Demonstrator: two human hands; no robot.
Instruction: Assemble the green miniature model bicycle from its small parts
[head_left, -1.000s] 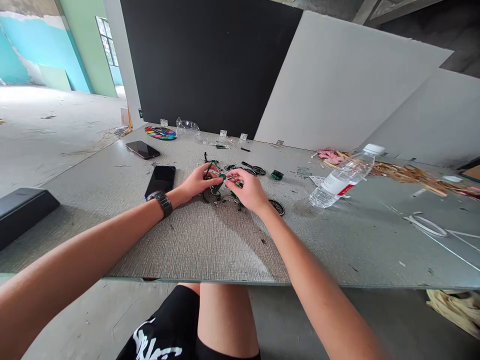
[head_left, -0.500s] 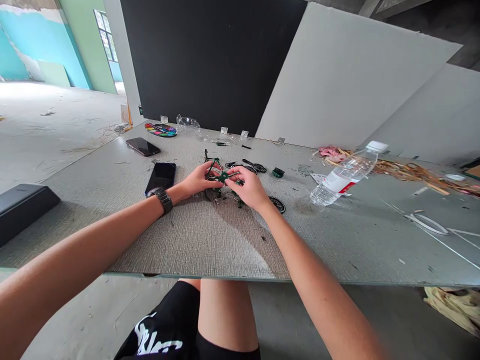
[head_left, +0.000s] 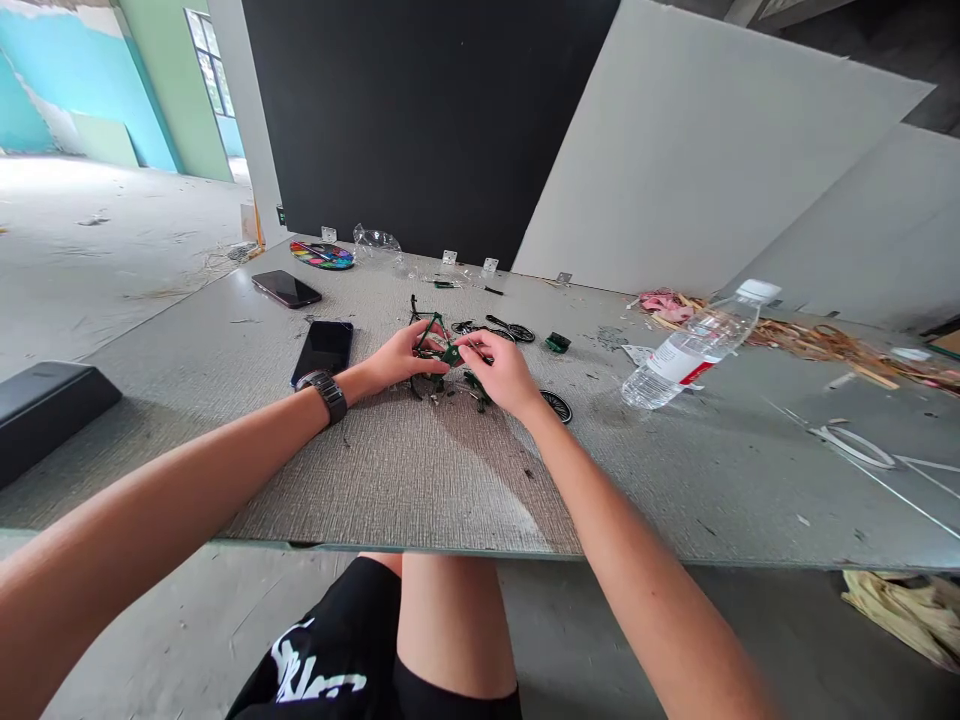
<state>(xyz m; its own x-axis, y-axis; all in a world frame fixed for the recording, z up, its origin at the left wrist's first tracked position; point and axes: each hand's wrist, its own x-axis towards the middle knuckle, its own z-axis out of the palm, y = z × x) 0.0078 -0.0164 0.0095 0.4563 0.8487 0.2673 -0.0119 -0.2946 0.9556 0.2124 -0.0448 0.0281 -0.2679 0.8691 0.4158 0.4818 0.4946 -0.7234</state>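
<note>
Broadly, you are seated at a wide grey table (head_left: pixel 420 480), and everything you are handling sits near its middle, well in from the near edge. To your right a clear plastic water bottle (head_left: pixel 694 345) lies on its side; its white and red label carries print too small to read. To your left lies a dark phone (head_left: pixel 323 350), screen up, with a second phone (head_left: pixel 286 288) farther back; neither shows any readable mark. A watch (head_left: pixel 325 392) is on your left wrist.

Between your hands is the small green model bicycle frame (head_left: pixel 441 350), lifted just off the table. Your left hand (head_left: pixel 401 357) is closed around its left side, and your right hand (head_left: pixel 501 372) pinches a small part against it with fingertips. I would judge the frame light and stiff but thin-tubed and easy to bend, so hold it at the tube junctions, not on the slender stays. A loose black wheel (head_left: pixel 556 405) lies just beside your right wrist, more wheels (head_left: pixel 510 331) lie beyond your hands, and tiny loose pieces (head_left: pixel 450 392) lie scattered beneath; those look easy to lose.
</note>
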